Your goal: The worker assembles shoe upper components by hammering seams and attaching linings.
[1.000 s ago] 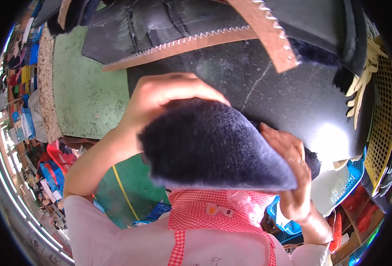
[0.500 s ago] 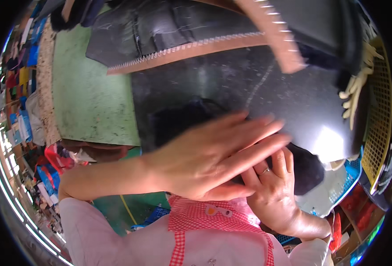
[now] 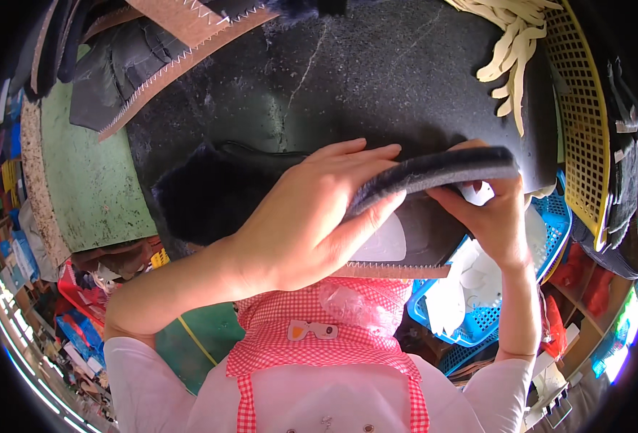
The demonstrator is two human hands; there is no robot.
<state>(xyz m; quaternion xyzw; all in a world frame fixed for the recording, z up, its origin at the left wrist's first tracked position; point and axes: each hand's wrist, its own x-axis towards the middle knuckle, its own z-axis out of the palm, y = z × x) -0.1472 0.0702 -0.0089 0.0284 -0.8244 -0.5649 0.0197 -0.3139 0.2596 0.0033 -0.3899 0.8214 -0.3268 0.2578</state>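
A dark fur-lined leather piece (image 3: pixel 434 167) is bent up in a curved, thick edge above the black work surface (image 3: pixel 376 79). My left hand (image 3: pixel 301 216) grips its left end, thumb on the near side and fingers over the far side. At the right end, my right hand (image 3: pixel 495 216) holds the same edge between thumb and fingers. Below the edge show a pale rounded patch (image 3: pixel 384 242) and a brown strip (image 3: pixel 405 270) along the near side. Dark blue-black fur (image 3: pixel 196 191) lies left of my left hand, partly behind my forearm.
Stitched grey pieces with brown edging (image 3: pixel 182 68) lie at the far left, over a green board (image 3: pixel 91 173). Cream strips (image 3: pixel 510 65) hang beside a yellow basket (image 3: pixel 586 108) at right. A blue basket (image 3: pixel 477 332) with white pieces stands near my right forearm.
My hands, overlapped before, are now apart, and the piece's edge is raised between them. My right hand has moved up and right. The view has shifted, bringing the cream strips farther into sight.
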